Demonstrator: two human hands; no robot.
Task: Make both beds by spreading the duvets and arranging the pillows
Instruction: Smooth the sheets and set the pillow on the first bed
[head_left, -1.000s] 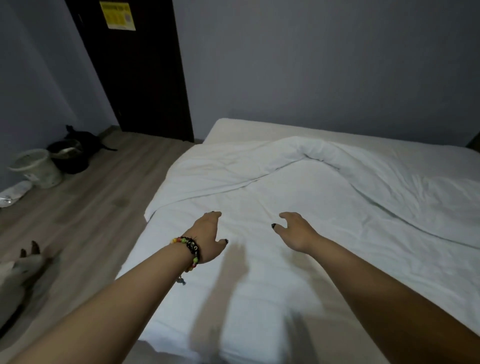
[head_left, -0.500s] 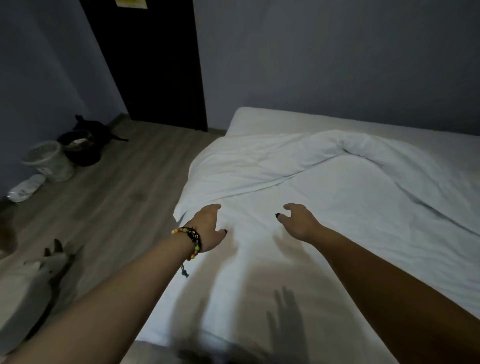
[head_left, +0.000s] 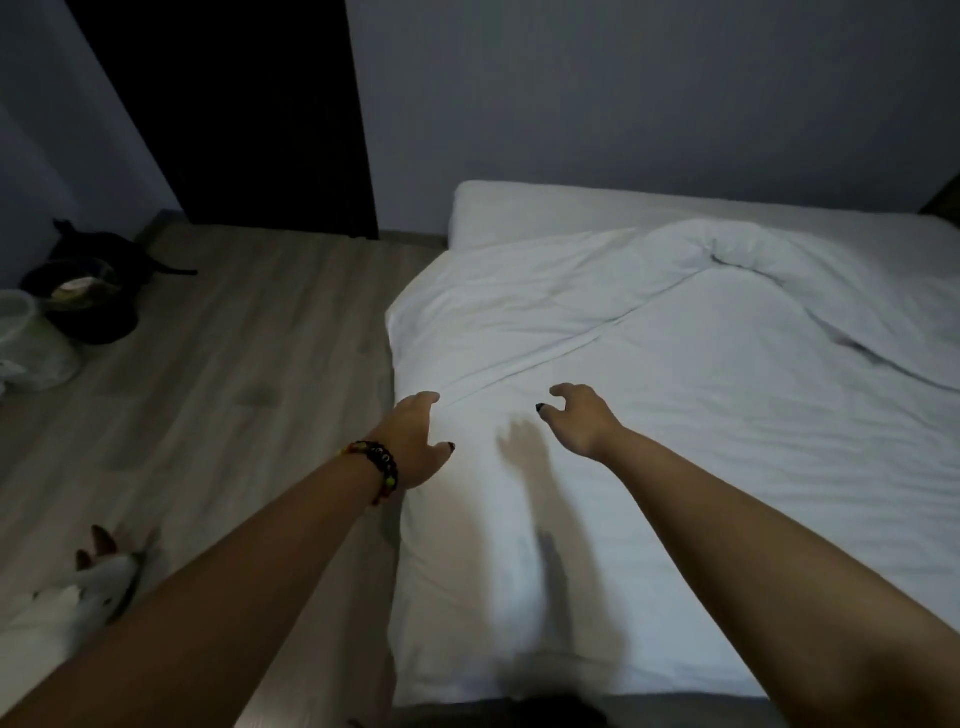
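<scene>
Both arms reach from the lower frame over the bed: the left hand and right hand hover mid-frame with fingers loosely curled, holding nothing. The white duvet lies across the bed, its far edge folded back at upper right. A wooden floor and dark door fill the left.

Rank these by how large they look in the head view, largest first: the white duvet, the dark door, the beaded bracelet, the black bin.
1. White duvet
2. Dark door
3. Black bin
4. Beaded bracelet

The bracelet sits nearer the camera than the bin, yet looks smallest.
</scene>
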